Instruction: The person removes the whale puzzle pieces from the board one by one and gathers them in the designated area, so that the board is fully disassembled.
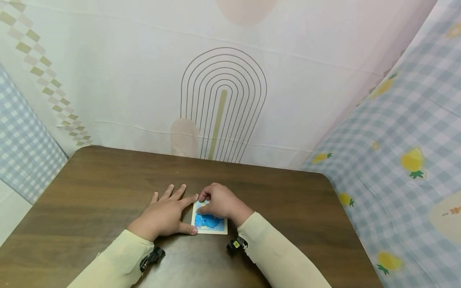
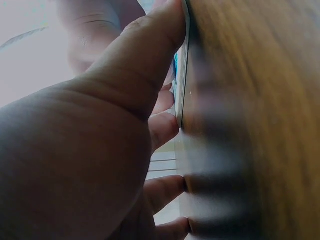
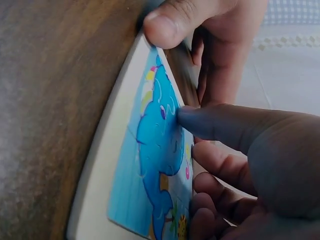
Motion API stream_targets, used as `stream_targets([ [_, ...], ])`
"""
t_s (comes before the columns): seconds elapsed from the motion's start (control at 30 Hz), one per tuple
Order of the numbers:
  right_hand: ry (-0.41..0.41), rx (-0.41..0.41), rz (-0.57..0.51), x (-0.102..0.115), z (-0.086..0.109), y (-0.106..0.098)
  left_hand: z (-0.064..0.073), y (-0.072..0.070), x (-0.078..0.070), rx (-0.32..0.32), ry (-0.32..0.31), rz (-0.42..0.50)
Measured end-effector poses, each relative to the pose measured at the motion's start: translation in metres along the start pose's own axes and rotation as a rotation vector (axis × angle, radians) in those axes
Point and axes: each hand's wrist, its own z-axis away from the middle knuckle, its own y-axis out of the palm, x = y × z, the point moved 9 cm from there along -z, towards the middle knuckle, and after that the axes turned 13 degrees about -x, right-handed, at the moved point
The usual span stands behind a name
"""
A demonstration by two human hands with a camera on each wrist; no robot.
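Note:
A small jigsaw puzzle (image 1: 212,230) in a pale frame lies flat on the wooden table, showing a blue cartoon sea animal (image 3: 160,125). My left hand (image 1: 163,216) is spread flat at its left side; the thumb touches the near-left corner and the index finger touches the far-left corner. Over the picture bends my right hand (image 1: 223,204), its thumb resting on the blue animal and its other fingers curled by the far part of the board. Whether those fingers pinch a piece is hidden. In the left wrist view the puzzle (image 2: 184,75) shows only as a thin edge.
The brown table (image 1: 288,208) stretches out around the puzzle. A white patterned cloth (image 1: 126,80) hangs behind it, and a blue checked cloth (image 1: 396,132) with yellow fruit hangs along the right. Each wrist wears a small black camera (image 1: 235,245).

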Motion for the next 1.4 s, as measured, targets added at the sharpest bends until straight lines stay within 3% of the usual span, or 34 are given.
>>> stream_targets([
  [0.43, 0.009, -0.044, -0.012, 0.006, -0.004, -0.001, 0.001, 0.001, 0.002, 0.005, -0.010, 0.003],
  [0.6, 0.054, -0.008, -0.076, 0.003, -0.007, 0.003, 0.002, 0.003, 0.004, 0.017, -0.018, -0.004],
  [0.87, 0.089, 0.051, -0.047, 0.000, -0.010, 0.005, 0.000, 0.003, 0.003, 0.006, -0.011, 0.003],
  [1.4, 0.044, 0.123, 0.002, 0.007, -0.007, 0.007, 0.000, 0.003, 0.002, 0.004, -0.014, 0.006],
])
